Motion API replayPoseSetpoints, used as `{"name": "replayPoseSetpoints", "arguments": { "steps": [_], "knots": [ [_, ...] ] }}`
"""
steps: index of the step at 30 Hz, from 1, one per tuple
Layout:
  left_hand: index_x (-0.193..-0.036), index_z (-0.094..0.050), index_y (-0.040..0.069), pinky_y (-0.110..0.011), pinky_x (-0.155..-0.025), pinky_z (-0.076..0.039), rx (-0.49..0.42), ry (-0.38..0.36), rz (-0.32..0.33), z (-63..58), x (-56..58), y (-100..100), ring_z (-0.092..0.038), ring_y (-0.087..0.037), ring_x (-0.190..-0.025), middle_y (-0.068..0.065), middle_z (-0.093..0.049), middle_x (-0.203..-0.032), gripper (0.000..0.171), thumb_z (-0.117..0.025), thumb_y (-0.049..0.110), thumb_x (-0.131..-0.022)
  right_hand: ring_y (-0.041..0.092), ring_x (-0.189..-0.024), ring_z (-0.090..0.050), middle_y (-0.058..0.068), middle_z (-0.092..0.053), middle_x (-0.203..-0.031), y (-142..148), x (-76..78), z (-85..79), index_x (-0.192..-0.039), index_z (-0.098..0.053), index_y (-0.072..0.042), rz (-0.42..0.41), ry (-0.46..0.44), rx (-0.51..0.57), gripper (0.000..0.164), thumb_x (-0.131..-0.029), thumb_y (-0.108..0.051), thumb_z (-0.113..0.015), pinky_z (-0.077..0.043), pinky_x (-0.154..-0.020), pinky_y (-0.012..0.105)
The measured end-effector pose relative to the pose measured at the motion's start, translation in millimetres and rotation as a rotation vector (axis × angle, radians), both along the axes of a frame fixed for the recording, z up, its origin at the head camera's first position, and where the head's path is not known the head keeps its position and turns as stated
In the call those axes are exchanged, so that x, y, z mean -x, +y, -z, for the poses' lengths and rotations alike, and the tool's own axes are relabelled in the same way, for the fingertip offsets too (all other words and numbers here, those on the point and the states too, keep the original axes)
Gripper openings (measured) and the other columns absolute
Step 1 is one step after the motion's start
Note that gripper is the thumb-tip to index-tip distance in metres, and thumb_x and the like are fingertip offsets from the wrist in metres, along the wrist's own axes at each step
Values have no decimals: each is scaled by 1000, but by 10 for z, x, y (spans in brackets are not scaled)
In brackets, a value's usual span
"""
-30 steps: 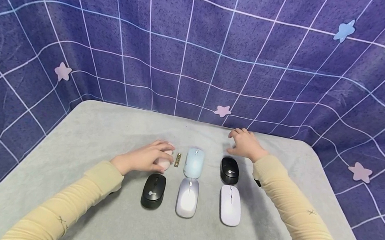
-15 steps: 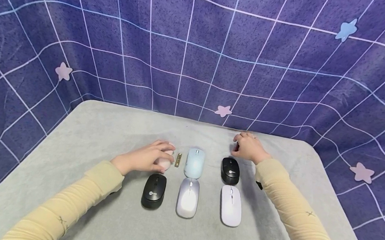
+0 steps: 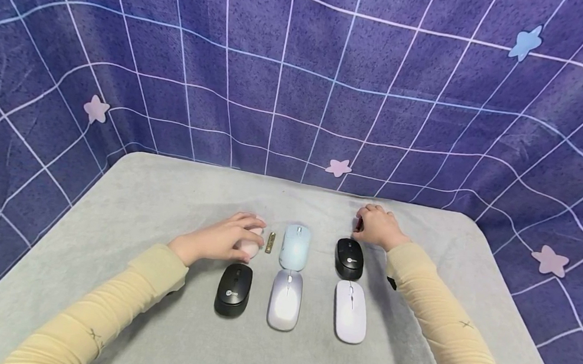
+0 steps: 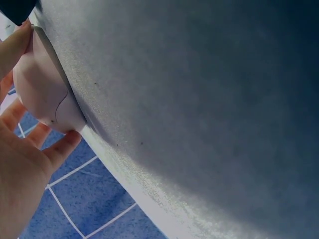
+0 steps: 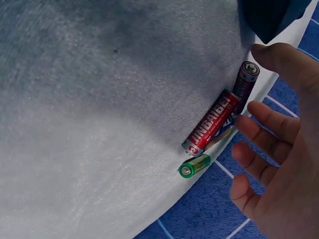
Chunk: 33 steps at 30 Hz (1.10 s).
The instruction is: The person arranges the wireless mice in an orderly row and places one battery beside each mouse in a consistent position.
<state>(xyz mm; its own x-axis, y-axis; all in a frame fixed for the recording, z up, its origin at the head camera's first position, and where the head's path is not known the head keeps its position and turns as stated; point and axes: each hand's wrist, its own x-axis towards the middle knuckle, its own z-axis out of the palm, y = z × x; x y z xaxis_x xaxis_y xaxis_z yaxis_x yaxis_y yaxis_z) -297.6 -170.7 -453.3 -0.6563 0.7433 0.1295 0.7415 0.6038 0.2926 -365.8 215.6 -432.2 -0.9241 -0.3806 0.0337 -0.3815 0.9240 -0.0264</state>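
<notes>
My left hand [image 3: 221, 239] grips a pale pink computer mouse [image 4: 42, 82], thumb and fingers spread round its sides on the table. Just right of it lies a gold battery [image 3: 270, 242]. At the back right, my right hand [image 3: 378, 227] is cupped loosely beside a cluster of batteries, mostly hidden in the head view. The right wrist view shows a red battery [image 5: 212, 122], a darker red one [image 5: 246, 82] and a green one [image 5: 195, 166] there, plus others partly hidden. The right fingertips lie right at the red batteries; the thumb is near the darker one's end.
Several mice lie in between on the grey table cover [image 3: 174, 336]: light blue [image 3: 294, 247], silver [image 3: 285, 301], black at left [image 3: 233, 291], black at right [image 3: 349, 259] and white-lilac [image 3: 349, 311]. A purple gridded curtain [image 3: 302, 76] hangs behind the table.
My right hand has moved slightly right and toward me, its fingers drawing in; a dark red battery now shows at its fingertips. The left hand stays on the pink mouse.
</notes>
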Motion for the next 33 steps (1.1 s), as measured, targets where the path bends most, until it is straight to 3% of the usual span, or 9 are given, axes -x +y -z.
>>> {"name": "replayPoseSetpoints", "arguments": {
  "steps": [12,20,33],
  "knots": [
    [-109,-68,20,-50,-114,-24,2,-7,-9,-13,-14,6,-31,-36,-135,-8,-48,-139,38,-77,31,-74,35,-105,-54,15,-60,-110,-12,39,17,-106,-64,-4,5,-10,-17,50,-69,-36,-76,-45,-82,57],
    [-109,-68,19,-52,-113,-25,-13,0,2,-27,-26,20,-31,-37,-134,-9,-48,-138,38,-78,30,-74,33,-99,-55,11,-60,-97,4,64,26,-84,-64,-12,14,-32,-8,30,-69,-35,-75,-46,-78,55],
    [-109,-68,19,-51,-113,-25,-7,11,8,-6,-9,10,-32,-37,-134,-10,-48,-138,39,-78,31,-74,31,-97,-58,9,-60,-96,25,77,40,-88,-65,-11,33,-61,39,29,-71,-34,-75,-47,-79,54]
  ]
}}
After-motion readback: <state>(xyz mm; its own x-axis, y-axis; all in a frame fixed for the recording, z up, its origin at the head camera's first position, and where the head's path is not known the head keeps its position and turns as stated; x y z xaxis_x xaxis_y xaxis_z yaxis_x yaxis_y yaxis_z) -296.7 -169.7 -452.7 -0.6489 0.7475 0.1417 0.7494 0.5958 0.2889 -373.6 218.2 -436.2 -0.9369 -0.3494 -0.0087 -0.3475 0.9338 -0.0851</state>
